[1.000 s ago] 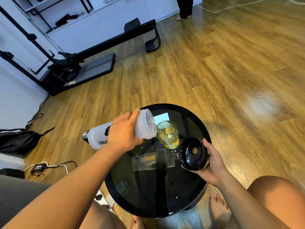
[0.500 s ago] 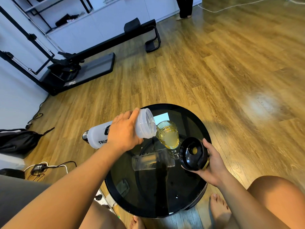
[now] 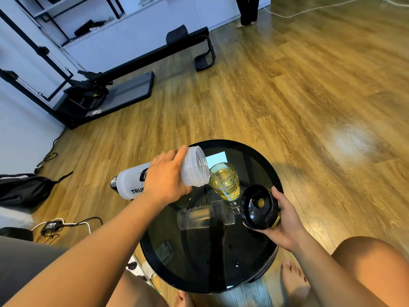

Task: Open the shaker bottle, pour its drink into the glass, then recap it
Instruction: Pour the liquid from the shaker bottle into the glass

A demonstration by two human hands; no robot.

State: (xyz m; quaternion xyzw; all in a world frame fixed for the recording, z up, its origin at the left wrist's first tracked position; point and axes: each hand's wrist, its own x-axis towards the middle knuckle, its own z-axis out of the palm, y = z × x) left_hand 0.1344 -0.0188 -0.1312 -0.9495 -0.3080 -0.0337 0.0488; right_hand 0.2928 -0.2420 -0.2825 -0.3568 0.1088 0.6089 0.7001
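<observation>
Bottle [image 3: 132, 182], uncapped and tipped by the left hand [image 3: 164, 179], pours into the nearly full glass [image 3: 225, 181] mid-table [image 3: 199, 282]. Right hand [image 3: 287, 220] grips the cap [image 3: 257, 207]; recapping remains.

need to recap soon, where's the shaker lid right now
In the head view the black lid is off the bottle, held in the right hand over the table's right edge, just right of the glass.

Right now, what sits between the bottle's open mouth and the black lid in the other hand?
In the head view, the glass of yellow drink stands between the shaker bottle and the lid.
</observation>
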